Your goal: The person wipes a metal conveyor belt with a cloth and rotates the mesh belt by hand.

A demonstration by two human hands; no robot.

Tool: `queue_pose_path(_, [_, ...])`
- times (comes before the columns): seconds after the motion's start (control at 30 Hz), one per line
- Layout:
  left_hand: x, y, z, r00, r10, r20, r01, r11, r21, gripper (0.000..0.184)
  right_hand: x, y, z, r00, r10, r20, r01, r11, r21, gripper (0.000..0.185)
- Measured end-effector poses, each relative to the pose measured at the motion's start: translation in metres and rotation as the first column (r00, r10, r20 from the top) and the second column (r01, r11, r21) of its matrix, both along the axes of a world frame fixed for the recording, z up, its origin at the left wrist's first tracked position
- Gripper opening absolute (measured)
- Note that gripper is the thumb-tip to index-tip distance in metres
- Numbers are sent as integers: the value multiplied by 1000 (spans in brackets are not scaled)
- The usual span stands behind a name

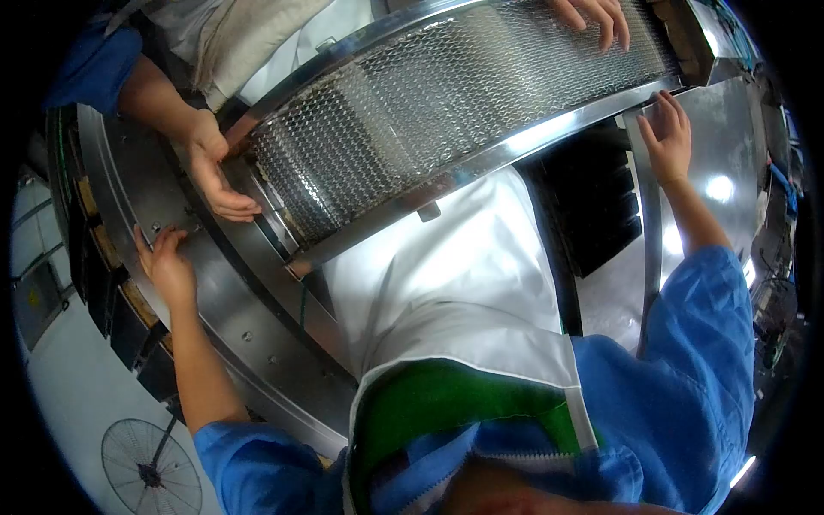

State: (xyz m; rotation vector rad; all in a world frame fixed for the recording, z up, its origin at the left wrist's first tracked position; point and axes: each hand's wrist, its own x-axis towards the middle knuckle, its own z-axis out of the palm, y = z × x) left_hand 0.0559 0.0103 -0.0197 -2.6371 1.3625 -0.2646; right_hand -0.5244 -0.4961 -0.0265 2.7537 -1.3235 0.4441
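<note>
My left hand (167, 262) rests with spread fingers on the steel side panel (232, 300) at the left, holding nothing. At the upper right my right hand (668, 142) is open, its fingers at the near metal edge of the mesh conveyor belt (403, 112) and beside the right steel panel (721, 146). The belt runs at a slant across the top, between metal rails. A co-worker's hand (215, 172) is at the belt's left end, above my left hand. Another hand (596, 17) of a co-worker hangs over the belt at the top right.
A white apron (463, 275) covers my front below the belt. Dark slatted parts (592, 206) sit under the belt at the right. A fan (150, 472) stands at the lower left. Pale cloth (249, 43) lies behind the belt, and cables (781, 180) hang at the far right.
</note>
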Motion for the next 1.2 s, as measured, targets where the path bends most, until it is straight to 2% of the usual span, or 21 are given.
queue_pose_path(0.3, [2,1,-2,999,-32,-14,32,999,-13,34,1,0,1,1000,-26,-5,26,999,26,52])
queue_pose_path(0.37, [-3,-2,0,1000,15,-3,-15,1000,9,34,1,1,1,999,-29,-28,29,999,15,52])
queue_pose_path(0.77, [-12,-7,0,998,46,-36,-47,999,-3,34,2,2,4,1000,-18,-16,18,1000,-4,50])
queue_pose_path(1.2, [-10,-4,0,999,13,-47,-14,1000,-22,36,0,-2,2,1000,-1,21,0,1000,14,48])
